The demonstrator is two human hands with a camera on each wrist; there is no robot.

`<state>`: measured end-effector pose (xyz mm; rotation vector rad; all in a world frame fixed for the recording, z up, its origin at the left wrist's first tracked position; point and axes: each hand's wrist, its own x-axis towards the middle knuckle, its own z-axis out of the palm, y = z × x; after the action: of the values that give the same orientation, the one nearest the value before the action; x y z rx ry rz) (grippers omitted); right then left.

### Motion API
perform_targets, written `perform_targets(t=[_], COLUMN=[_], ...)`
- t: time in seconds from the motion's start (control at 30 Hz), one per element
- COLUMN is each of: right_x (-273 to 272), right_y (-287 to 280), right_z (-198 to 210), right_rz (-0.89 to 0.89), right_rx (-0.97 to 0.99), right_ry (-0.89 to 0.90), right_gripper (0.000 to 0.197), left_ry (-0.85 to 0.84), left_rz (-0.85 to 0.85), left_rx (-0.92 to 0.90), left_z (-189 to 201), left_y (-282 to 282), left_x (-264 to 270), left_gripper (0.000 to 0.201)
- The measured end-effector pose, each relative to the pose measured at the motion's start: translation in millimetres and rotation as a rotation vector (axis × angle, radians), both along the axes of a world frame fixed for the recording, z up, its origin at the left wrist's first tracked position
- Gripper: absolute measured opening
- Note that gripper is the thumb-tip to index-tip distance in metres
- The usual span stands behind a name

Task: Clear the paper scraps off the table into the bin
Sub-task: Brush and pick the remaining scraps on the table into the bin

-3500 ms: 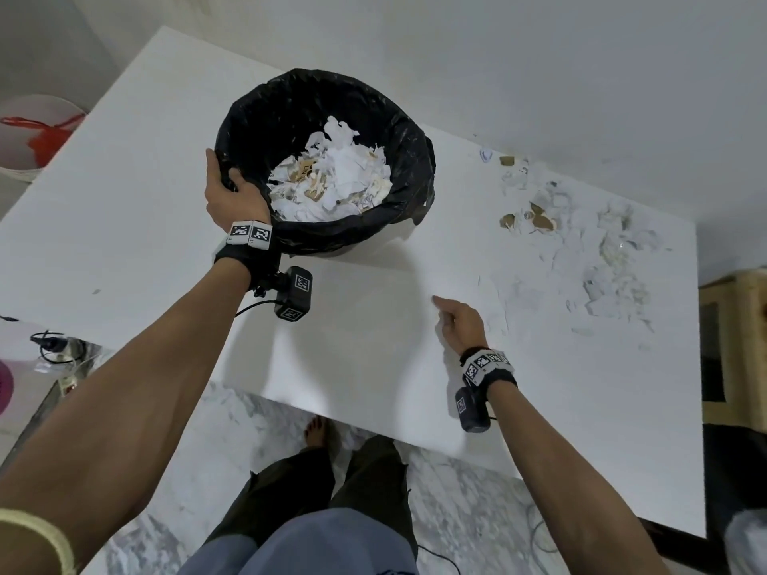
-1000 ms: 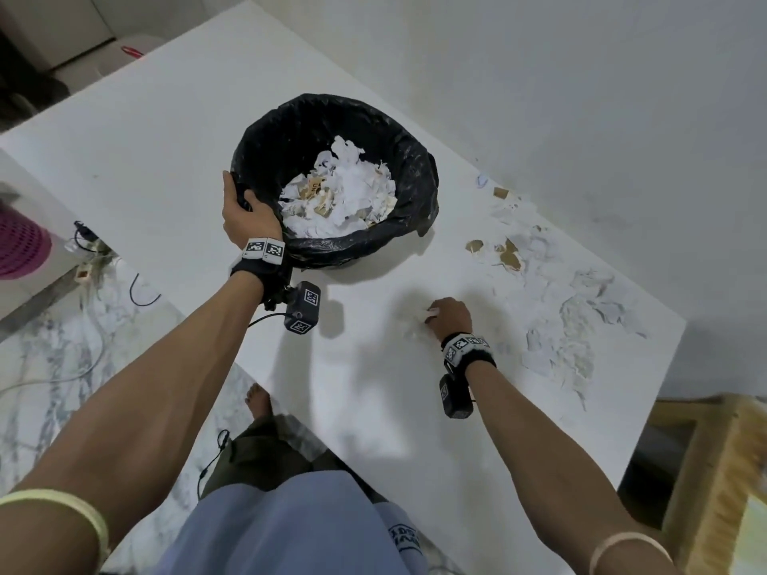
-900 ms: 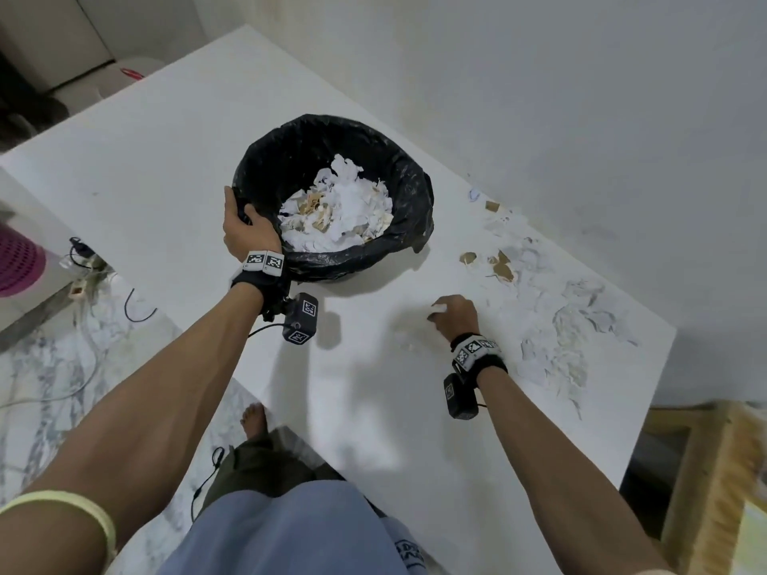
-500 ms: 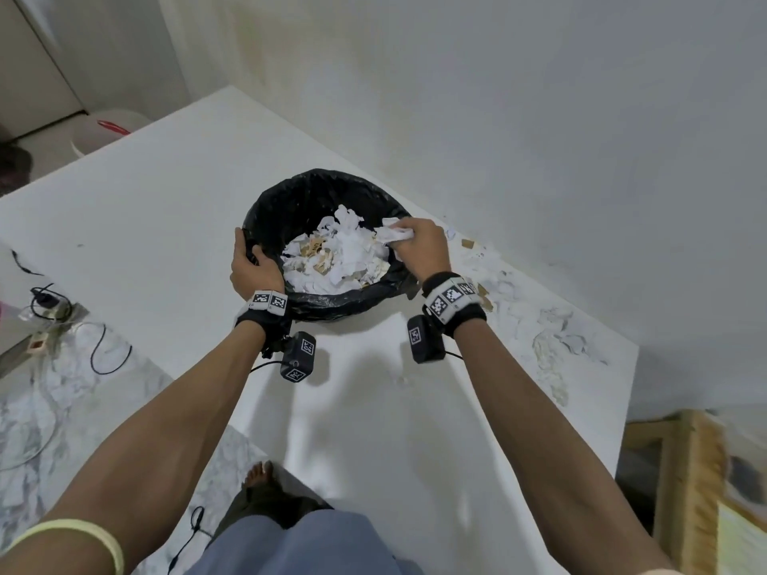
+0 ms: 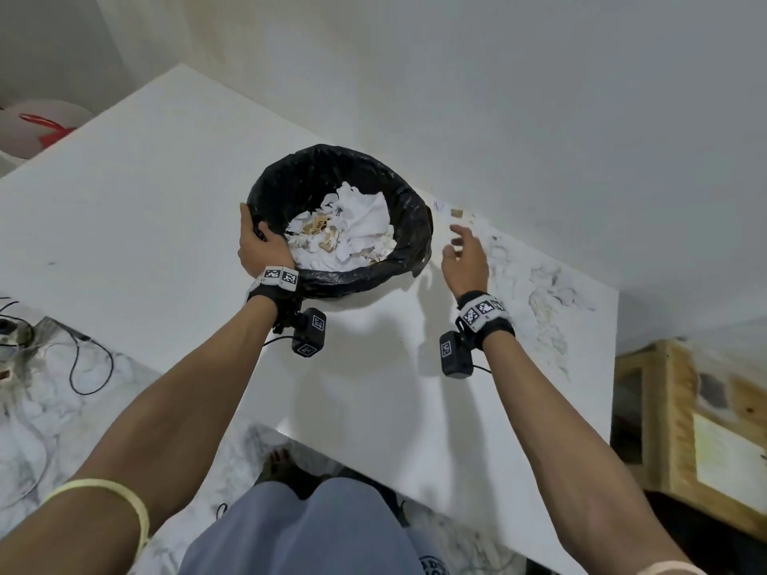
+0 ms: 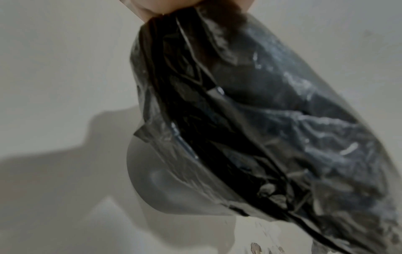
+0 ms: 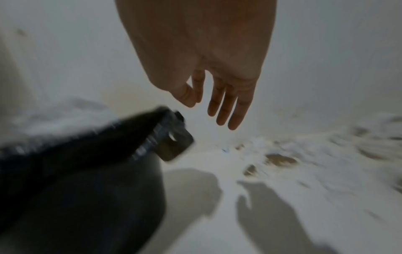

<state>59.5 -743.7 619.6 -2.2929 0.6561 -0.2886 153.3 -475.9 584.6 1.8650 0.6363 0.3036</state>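
A round bin [image 5: 409, 246] lined with a black bag [image 6: 272, 120] stands on the white table [image 5: 145, 193], partly filled with white and brown paper. My left hand [image 5: 259, 246] grips the bin's near-left rim. My right hand [image 5: 465, 259] hovers just right of the bin, fingers [image 7: 226, 103] straight and empty. Torn white and brown paper scraps [image 5: 543, 292] lie scattered on the table to the right, by the wall; in the right wrist view the scraps [image 7: 280, 159] show blurred below the fingers.
A white wall [image 5: 539, 97] runs behind the table. A wooden crate [image 5: 697, 429] stands past the table's right end. Cables [image 5: 83, 367] lie on the marble floor at left. A pale tub with a red item [image 5: 37, 126] sits at far left.
My right hand picked up scraps from the table, carried them over the bin and let them go. It has since moved to the right of the bin, empty. My left hand kept hold of the rim.
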Motion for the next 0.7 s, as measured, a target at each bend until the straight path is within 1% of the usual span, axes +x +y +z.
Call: perform_targets(t=[0.07,0.13,0.2,0.27,0.3,0.37,0.47,0.6,0.7], right_x=[-28,-58,-84,-100,-102,-97,-70,-35,-19], right_y=[-10,-10,1,20,30,48,69,94,105], right_z=[-35,-72,-103,-128,-137,-150,-157,-164,-170], right_rz=[-0.086,-0.139,-0.193,-0.257,-0.291,-0.335,-0.337,-0.282,-0.191], right_rx=[-0.033,-0.016,0.08,0.166,0.171,0.135,0.12,0.125,0.124], right_ry=[0.168,0.399,0.589,0.686,0.695,0.636,0.559,0.516,0.424], right_gripper=[0.038,0.045,0.058,0.071,0.076,0.082,0.084,0.07,0.048], left_ry=[0.007,0.006,0.007,0.001,-0.003,-0.009,-0.02,-0.031,-0.039], left_rz=[-0.026,-0.05,-0.07,-0.085,-0.091,-0.098,-0.091,-0.099,-0.107], left_rx=[0.002,-0.002,0.004,0.008,0.007,0.001,0.0,-0.002,-0.005], left_z=[1,3,2,0,-1,-4,-8,-12,-15], left_y=[1,4,6,9,9,11,12,14,15], left_x=[3,7,13,18,20,23,27,30,31], left_gripper=[0.043,0.043,0.044,0.043,0.043,0.043,0.043,0.043,0.043])
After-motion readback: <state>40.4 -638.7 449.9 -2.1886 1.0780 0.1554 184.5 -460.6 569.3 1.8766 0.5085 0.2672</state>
